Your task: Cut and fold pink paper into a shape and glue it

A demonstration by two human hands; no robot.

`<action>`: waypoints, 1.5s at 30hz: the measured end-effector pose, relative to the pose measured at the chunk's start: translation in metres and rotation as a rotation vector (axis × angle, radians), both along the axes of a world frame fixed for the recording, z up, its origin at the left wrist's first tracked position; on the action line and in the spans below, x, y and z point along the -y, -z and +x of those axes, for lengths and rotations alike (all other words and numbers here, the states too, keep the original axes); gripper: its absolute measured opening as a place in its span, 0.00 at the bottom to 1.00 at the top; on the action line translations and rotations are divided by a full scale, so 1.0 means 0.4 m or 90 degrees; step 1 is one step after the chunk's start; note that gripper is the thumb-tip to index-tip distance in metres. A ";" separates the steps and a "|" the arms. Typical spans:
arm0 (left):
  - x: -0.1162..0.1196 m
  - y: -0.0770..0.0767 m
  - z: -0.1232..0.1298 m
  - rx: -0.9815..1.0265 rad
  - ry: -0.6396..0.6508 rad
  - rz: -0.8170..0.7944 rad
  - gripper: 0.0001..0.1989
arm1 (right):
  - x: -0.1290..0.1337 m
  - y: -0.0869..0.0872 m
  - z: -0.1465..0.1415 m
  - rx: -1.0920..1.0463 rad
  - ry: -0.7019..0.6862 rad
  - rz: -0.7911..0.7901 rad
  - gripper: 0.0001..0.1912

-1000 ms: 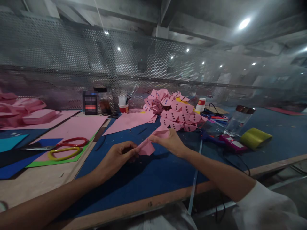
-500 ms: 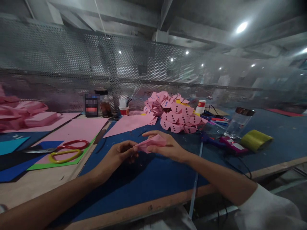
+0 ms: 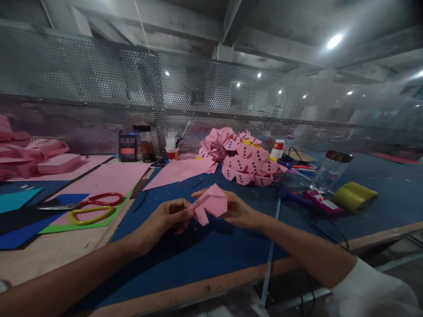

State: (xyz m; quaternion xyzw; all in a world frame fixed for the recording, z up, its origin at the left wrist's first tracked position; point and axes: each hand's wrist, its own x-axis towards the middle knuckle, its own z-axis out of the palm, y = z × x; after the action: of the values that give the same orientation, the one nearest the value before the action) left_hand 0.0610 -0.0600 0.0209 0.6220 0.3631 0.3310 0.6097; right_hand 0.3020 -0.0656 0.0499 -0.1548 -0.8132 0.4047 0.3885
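A folded pink paper piece [image 3: 214, 202] is held above the blue table surface [image 3: 198, 259], its broad face toward the camera and a narrow flap hanging at its lower left. My left hand [image 3: 172, 216] pinches its left end between thumb and fingers. From behind and the right, my right hand [image 3: 239, 211] grips the piece, with its fingers partly hidden behind the paper. Beyond the hands lies a heap of folded pink pieces with dark dots [image 3: 253, 163]. Flat pink sheets [image 3: 181, 171] rest left of the heap.
Scissors with red and yellow handles [image 3: 92, 215] lie on coloured sheets at left. Pink paper forms [image 3: 49, 154] are stacked far left. To the right are a clear jar [image 3: 330, 171], a yellow roll [image 3: 355, 197] and a magenta tool [image 3: 322, 202]. Cups stand behind.
The pink piece has turned from a narrow, nearly edge-on position to show its broad face and a hanging flap. Both hands still hold it. The camera view has shifted slightly.
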 end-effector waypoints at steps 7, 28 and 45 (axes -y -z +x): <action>-0.005 0.009 0.007 -0.046 -0.015 0.025 0.20 | 0.003 0.013 -0.018 0.059 0.093 -0.050 0.15; 0.001 -0.007 -0.006 -0.178 -0.102 0.221 0.18 | -0.042 0.032 -0.002 -0.088 0.120 -0.092 0.21; -0.012 -0.012 -0.022 -0.225 -0.186 0.288 0.20 | -0.043 0.013 0.014 0.002 0.396 0.088 0.17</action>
State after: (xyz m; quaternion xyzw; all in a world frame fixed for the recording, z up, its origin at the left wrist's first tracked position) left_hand 0.0521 -0.0553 0.0257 0.7309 0.4661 0.3744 0.3292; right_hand 0.3077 -0.0482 0.0446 -0.3700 -0.7529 0.2098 0.5023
